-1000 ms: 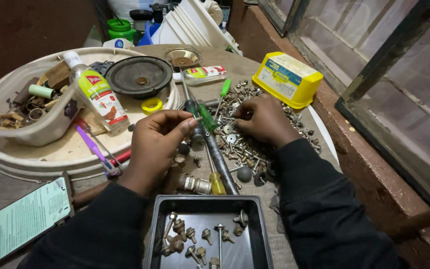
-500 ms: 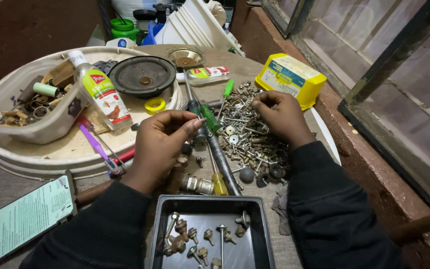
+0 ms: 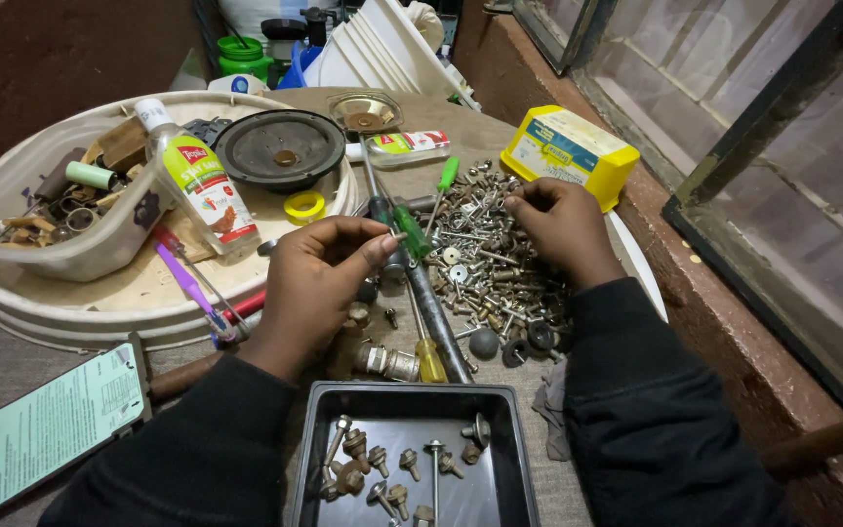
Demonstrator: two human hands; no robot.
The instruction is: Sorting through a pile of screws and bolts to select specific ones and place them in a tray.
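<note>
In the head view we see our left hand (image 3: 319, 283) raised over the worktop (image 3: 12, 342), thumb and forefinger pinched together on a small screw (image 3: 397, 236). The screw is short, grey metal, and lies roughly level between the fingertips; its head is hidden by the fingers (image 3: 368, 249), so we cannot tell its type. It hangs just above the dark shaft of a long tool (image 3: 436, 317) that runs down the middle of the worktop.

Our right hand (image 3: 563, 229) rests on the far edge of the pile (image 3: 490, 263), fingers curled down and closed among the pieces; what they grip, if anything, we cannot tell. The pile is a loose spread of silver screws, bolts, washers and a few dark round caps, lying between our two hands and reaching towards our right sleeve.

A green screwdriver (image 3: 446, 181) lies at the pile's upper edge. Near us sits a black tray (image 3: 509, 439) holding a handful of bolts (image 3: 382, 468) with brownish heads, well apart from the pile. Left of our left hand stands a wide white tub lid (image 3: 70, 317) carrying a bottle (image 3: 202, 190), a black speaker cone (image 3: 280, 151) and a yellow tape ring (image 3: 304, 207). A yellow box (image 3: 568, 156) sits just beyond our right hand.
</note>
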